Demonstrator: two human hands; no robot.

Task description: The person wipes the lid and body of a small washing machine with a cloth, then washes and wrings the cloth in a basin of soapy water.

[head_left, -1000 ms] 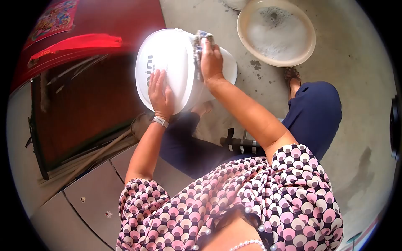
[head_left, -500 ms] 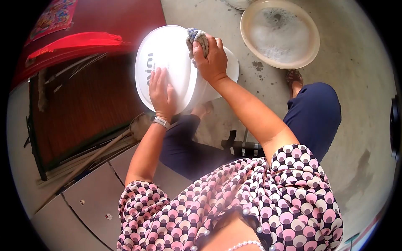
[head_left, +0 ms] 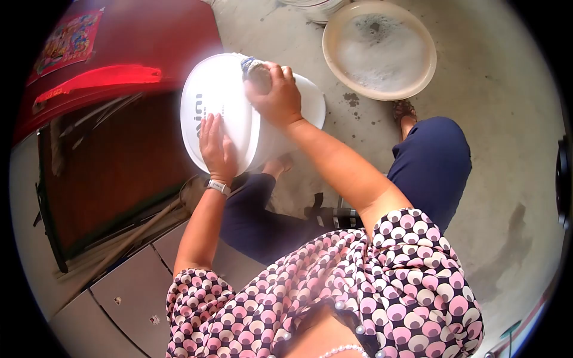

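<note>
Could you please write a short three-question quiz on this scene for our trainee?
1. True or false: the left hand rests on the white container, clear of the beige basin.
2. Which wrist wears the band: A) right only; B) left only; C) both?
3. What does the right hand hold?

Key: 1. True. 2. B. 3. A bunched cloth.
</note>
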